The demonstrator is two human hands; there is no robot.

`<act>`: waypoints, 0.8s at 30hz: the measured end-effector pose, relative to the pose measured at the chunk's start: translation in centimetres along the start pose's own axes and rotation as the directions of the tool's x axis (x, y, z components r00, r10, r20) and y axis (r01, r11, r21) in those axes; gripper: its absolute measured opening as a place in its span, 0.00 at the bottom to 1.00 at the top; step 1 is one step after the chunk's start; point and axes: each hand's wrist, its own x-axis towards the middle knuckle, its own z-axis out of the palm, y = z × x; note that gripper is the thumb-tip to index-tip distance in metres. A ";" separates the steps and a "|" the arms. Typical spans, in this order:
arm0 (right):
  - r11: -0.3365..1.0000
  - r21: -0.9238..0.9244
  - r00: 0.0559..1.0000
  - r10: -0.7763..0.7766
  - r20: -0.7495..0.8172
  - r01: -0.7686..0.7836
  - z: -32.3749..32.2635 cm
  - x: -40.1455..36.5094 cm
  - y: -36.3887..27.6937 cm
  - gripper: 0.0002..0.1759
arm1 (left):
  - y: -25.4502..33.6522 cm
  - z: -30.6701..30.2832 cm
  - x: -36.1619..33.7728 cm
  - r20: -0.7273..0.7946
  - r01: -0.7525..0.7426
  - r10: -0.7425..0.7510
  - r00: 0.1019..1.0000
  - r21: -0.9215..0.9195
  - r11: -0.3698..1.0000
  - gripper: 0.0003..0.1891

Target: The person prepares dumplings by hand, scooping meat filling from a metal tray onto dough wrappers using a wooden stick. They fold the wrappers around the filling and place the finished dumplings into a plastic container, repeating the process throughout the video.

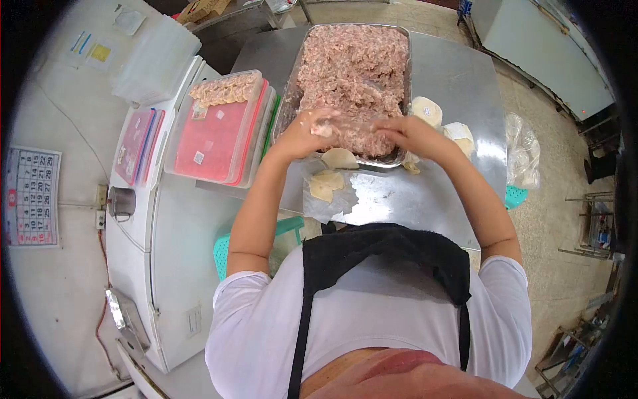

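Observation:
A large metal tray [408, 73] holds ground meat [352, 63]. Over its near left part is my left hand [299, 138], its fingers curled round a small pale dumpling [323, 129], partly hidden. My right hand [417, 137] hovers at the near right of the tray, its fingertips drawn together and blurred over the meat; what they hold, if anything, I cannot make out. Just below the tray's near edge lies a round dough wrapper [340, 158]. Other wrapper pieces [324, 185] rest on a clear plastic sheet [319, 207].
Stacks of round wrappers [426, 112] sit right of the tray on the metal table [458, 73]. To the left, lidded plastic containers [212, 149] stand on a white freezer [179, 219], with a row of dumplings [226, 88] on top. A plastic bag [523, 151] hangs beyond the table's right edge.

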 end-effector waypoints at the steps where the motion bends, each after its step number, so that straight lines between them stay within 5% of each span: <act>1: 0.983 -0.185 0.998 0.006 -0.070 -0.019 -0.8 0.1 -0.2 0.16 | -1.0 0.7 0.1 -0.051 0.304 -0.310 0.949 -0.101 0.947 0.26; 2: 0.931 -0.362 0.990 -0.002 -0.140 -0.050 -1.3 0.1 -0.4 0.16 | -2.1 1.2 0.1 -0.071 0.568 -0.592 0.803 -0.212 0.795 0.24; 6: 0.893 -0.441 0.926 -0.239 -0.292 0.091 1.6 -1.2 -3.3 0.18 | -3.6 1.8 0.0 -0.027 0.694 -0.714 0.700 -0.212 0.688 0.24; 7: 0.895 -0.436 0.928 -0.237 -0.286 0.094 2.6 -0.6 -1.6 0.18 | -2.9 1.8 0.1 0.000 0.675 -0.687 0.727 -0.186 0.714 0.27; 9: 0.841 -0.526 0.976 0.009 -0.217 -0.125 3.5 0.8 3.0 0.18 | -1.3 1.7 0.1 0.028 0.650 -0.654 0.756 -0.160 0.743 0.29; 12: 0.778 -0.580 0.970 0.191 -0.149 -0.242 -0.1 -0.3 2.4 0.15 | 0.0 0.9 -0.7 -0.039 0.648 -0.669 0.742 -0.213 0.731 0.33; 13: 0.774 -0.561 0.947 0.316 -0.058 -0.293 -1.6 -0.7 1.4 0.15 | -0.6 0.2 -1.2 -0.077 0.540 -0.557 0.827 -0.167 0.825 0.37; 17: 0.953 -0.259 0.963 0.091 -0.253 -0.158 -3.5 -2.5 -1.0 0.15 | 1.5 -0.6 -0.9 -0.200 0.169 -0.219 0.955 -0.242 0.956 0.37; 19: 0.990 0.100 0.982 -0.081 -0.168 0.099 -2.5 -2.8 -3.8 0.17 | 2.6 -1.2 -0.4 -0.081 0.202 -0.228 0.970 -0.246 0.948 0.33; 20: 0.987 -0.015 0.969 -0.160 -0.186 0.160 -0.9 -2.4 -4.1 0.18 | 2.9 -1.5 -0.1 0.042 0.235 -0.232 0.972 -0.245 0.941 0.30; 24: 0.999 -0.034 0.998 -0.040 -0.055 0.039 -0.6 -1.3 -3.6 0.15 | 2.3 -1.8 0.3 0.083 0.186 -0.172 0.981 -0.201 0.962 0.21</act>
